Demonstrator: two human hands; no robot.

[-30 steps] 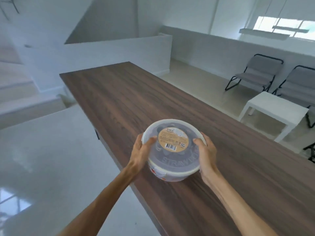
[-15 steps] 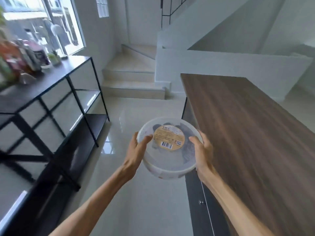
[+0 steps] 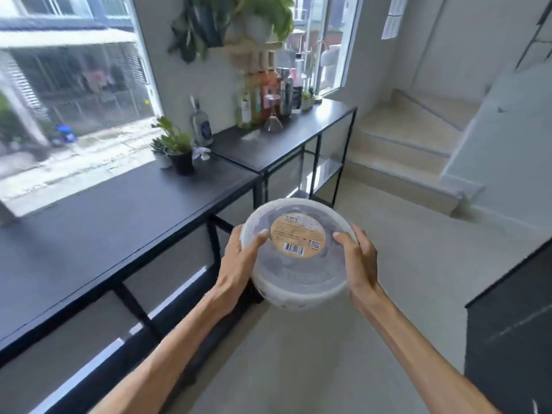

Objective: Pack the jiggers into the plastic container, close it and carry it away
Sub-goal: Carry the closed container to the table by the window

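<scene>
A round translucent plastic container (image 3: 298, 273) with its lid on and a tan round label on top hangs in the air over the floor. Dark shapes show dimly through the lid; the jiggers inside cannot be made out clearly. My left hand (image 3: 239, 264) grips its left side with the thumb on the lid. My right hand (image 3: 358, 261) grips its right side the same way.
A long black shelf table (image 3: 113, 234) runs along the window on the left, with a potted plant (image 3: 176, 147) and several bottles (image 3: 268, 94) on it. Stairs (image 3: 403, 144) rise at the back right. A dark cabinet edge (image 3: 507, 309) stands at the right.
The container has left the wooden table and is carried in both hands. My view has swung left, from the table past the stairs to the black shelf table at the window.
</scene>
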